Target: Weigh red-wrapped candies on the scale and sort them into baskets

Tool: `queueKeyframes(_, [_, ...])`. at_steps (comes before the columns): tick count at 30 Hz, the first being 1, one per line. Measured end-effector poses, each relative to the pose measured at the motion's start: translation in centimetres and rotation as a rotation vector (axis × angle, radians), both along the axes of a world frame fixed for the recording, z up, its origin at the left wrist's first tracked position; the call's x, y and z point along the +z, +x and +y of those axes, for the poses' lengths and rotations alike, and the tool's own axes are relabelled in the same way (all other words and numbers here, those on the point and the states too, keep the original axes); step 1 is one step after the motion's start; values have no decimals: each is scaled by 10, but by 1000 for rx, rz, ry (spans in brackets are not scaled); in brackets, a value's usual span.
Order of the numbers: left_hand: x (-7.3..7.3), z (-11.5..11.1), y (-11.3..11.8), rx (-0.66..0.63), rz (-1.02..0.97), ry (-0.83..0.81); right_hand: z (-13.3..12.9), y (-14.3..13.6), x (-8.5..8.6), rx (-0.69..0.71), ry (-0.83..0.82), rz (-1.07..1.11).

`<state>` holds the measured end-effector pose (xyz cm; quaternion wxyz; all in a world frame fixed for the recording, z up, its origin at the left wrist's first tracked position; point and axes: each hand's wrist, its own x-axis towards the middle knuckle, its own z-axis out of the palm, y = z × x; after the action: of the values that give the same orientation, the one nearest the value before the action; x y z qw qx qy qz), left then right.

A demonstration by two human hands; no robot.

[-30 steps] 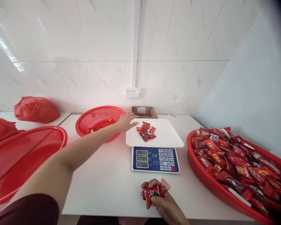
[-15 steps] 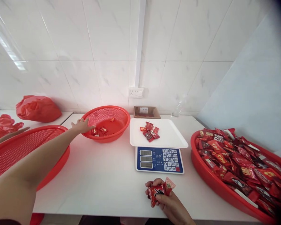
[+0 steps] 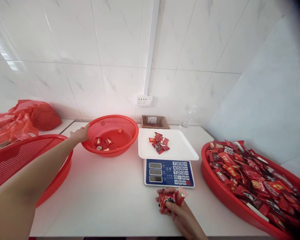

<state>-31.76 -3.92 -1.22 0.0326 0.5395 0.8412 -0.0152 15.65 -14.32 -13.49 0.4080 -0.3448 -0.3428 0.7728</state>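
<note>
A right hand is curling closed around shiny red plastic-wrapped packets, their crimped, paler ends poking up beside the thumb, just in front of a blue-and-white electronic scale. The left hand is gripping the rim of a round, perforated red plastic basket, fingers bent over its edge. Small glossy packets are lying clustered on the scale's smooth white tray, beyond the right hand.

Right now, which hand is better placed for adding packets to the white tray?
Probably the right hand: it holds red packets just in front of the scale. The left hand is at the small red basket's rim.
</note>
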Motion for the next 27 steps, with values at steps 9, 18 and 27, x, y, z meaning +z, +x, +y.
queueKeyframes(9, [3, -11, 26, -48, 129, 13, 109, 1, 74, -488, 406, -487])
queueKeyframes(18, [11, -37, 70, -283, 194, 63, 188, -13, 88, -512, 504, -641])
queueKeyframes(27, [17, -53, 77, -331, 26, 77, 135, 3, 94, -663, 546, -415])
